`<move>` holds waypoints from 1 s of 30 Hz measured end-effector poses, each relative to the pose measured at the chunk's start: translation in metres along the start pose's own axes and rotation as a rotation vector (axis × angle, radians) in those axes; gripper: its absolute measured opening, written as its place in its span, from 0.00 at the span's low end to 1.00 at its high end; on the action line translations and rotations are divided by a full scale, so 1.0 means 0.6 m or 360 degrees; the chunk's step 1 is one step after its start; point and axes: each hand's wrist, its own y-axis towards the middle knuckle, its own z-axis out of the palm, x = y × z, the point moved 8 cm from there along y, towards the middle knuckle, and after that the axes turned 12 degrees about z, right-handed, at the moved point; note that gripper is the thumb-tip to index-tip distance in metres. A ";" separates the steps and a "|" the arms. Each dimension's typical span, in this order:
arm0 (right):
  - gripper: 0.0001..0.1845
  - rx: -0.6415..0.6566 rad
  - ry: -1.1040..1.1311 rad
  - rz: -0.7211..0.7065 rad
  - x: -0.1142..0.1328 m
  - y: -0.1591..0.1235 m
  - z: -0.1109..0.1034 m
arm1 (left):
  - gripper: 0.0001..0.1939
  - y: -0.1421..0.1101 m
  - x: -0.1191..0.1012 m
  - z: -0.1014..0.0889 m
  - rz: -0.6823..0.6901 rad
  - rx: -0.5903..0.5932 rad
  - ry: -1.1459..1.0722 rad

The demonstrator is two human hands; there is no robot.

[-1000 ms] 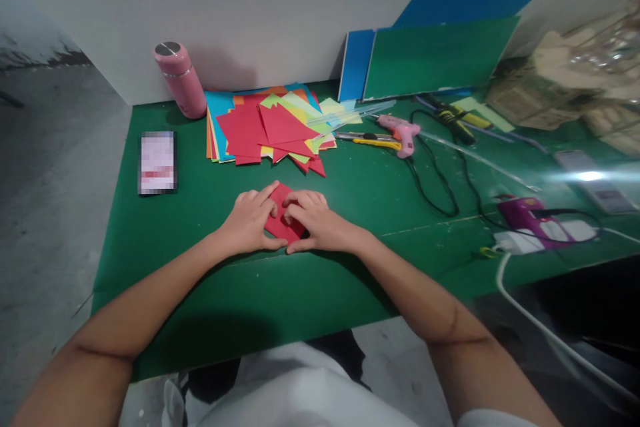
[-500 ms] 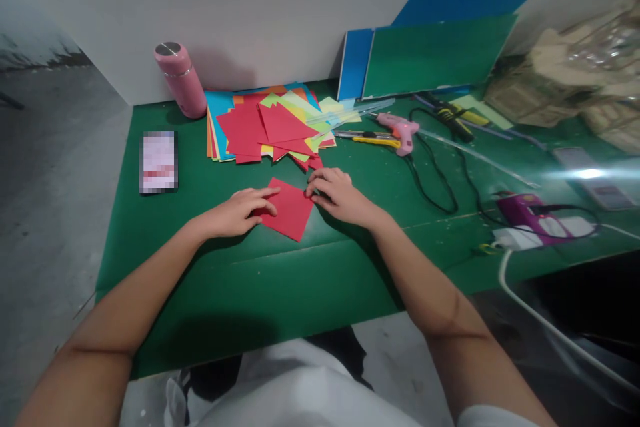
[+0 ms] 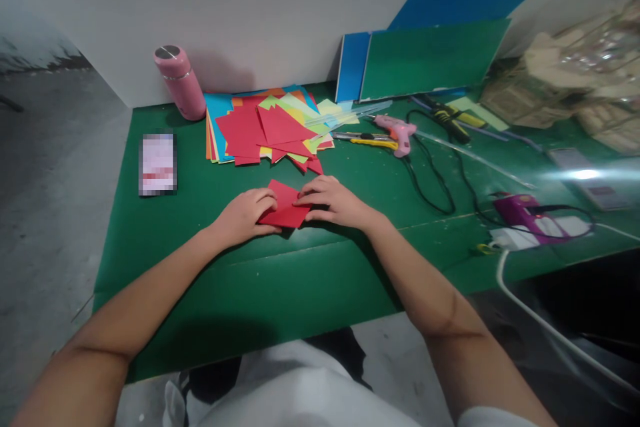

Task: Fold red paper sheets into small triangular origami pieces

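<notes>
A small red sheet of paper (image 3: 284, 205) lies on the green table in front of me, its near edge lifted a little off the surface. My left hand (image 3: 249, 213) grips its left side, thumb at the near edge and fingers curled over the top. On the right side, my right hand (image 3: 333, 201) has its fingertips on the paper and its thumb at the near right edge. Just beyond my hands is a pile of coloured paper (image 3: 240, 130), with red pieces on top.
A pink bottle (image 3: 181, 83) and a blurred-out flat object (image 3: 158, 163) stand to the left. Rightward are a yellow cutter (image 3: 373, 141), a pink glue gun (image 3: 399, 132) with its cable, and a purple plug device (image 3: 520, 210). Green board (image 3: 435, 60) leans on the wall.
Both hands have closed in on the red paper, and its near corner has come up off the table. The fingers of my left hand have curled over it.
</notes>
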 end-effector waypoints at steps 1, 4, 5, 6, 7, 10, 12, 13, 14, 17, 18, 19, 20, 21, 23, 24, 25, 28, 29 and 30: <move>0.20 -0.0022 0.0031 -0.0011 0.001 0.000 -0.002 | 0.14 -0.001 0.000 -0.002 0.0023 -0.0018 0.0005; 0.19 -0.0084 0.0103 -0.0018 0.003 0.000 -0.006 | 0.14 -0.005 0.005 -0.010 -0.0032 -0.0059 0.0001; 0.19 -0.0099 0.0113 -0.0005 0.003 0.000 -0.006 | 0.14 -0.007 0.008 -0.013 -0.0081 -0.0082 -0.0004; 0.18 -0.0111 0.0116 0.0016 0.002 0.001 -0.005 | 0.14 -0.008 0.011 -0.016 -0.0137 -0.0117 -0.0007; 0.17 -0.0120 0.0115 0.0045 0.001 0.002 -0.005 | 0.14 -0.010 0.014 -0.020 -0.0198 -0.0160 -0.0008; 0.15 -0.0127 0.0096 0.0164 -0.004 0.006 0.000 | 0.11 -0.014 0.021 -0.027 -0.0382 -0.0252 0.0018; 0.13 -0.0126 0.0082 0.0247 -0.009 0.007 0.003 | 0.10 -0.016 0.025 -0.025 -0.0476 -0.0221 0.0056; 0.13 -0.0124 0.0078 0.0280 -0.011 0.008 0.004 | 0.09 -0.017 0.026 -0.023 -0.0508 -0.0191 0.0063; 0.12 -0.0125 0.0077 0.0305 -0.012 0.008 0.006 | 0.09 -0.018 0.028 -0.022 -0.0535 -0.0164 0.0061; 0.09 -0.0129 0.0098 0.0373 -0.015 0.009 0.008 | 0.09 -0.023 0.032 -0.016 -0.0620 -0.0077 0.0008; 0.08 -0.0131 0.0117 0.0407 -0.017 0.009 0.008 | 0.10 -0.024 0.033 -0.015 -0.0650 -0.0047 -0.0002; 0.07 -0.0134 0.0136 0.0447 -0.019 0.010 0.009 | 0.11 -0.026 0.033 -0.014 -0.0681 -0.0020 -0.0002; 0.08 -0.0139 0.0152 0.0486 -0.021 0.010 0.009 | 0.12 -0.027 0.033 -0.014 -0.0711 0.0004 0.0007; 0.09 -0.0146 0.0161 0.0520 -0.022 0.009 0.009 | 0.13 -0.028 0.033 -0.014 -0.0737 0.0023 0.0029; 0.10 -0.0169 0.0163 0.0565 -0.023 0.009 0.009 | 0.14 -0.028 0.030 -0.014 -0.0775 0.0060 0.0116; 0.10 -0.0179 0.0158 0.0575 -0.023 0.008 0.010 | 0.13 -0.027 0.028 -0.013 -0.0783 0.0080 0.0166; 0.10 -0.0185 0.0146 0.0581 -0.022 0.008 0.010 | 0.13 -0.027 0.026 -0.012 -0.0783 0.0096 0.0210; 0.09 -0.0200 0.0064 0.0579 -0.018 0.007 0.012 | 0.12 -0.026 0.024 -0.009 -0.0772 0.0089 0.0272; 0.08 -0.0205 0.0029 0.0567 -0.016 0.007 0.012 | 0.12 -0.026 0.024 -0.009 -0.0769 0.0078 0.0275; 0.07 -0.0207 0.0000 0.0551 -0.015 0.007 0.013 | 0.12 -0.026 0.024 -0.009 -0.0765 0.0070 0.0280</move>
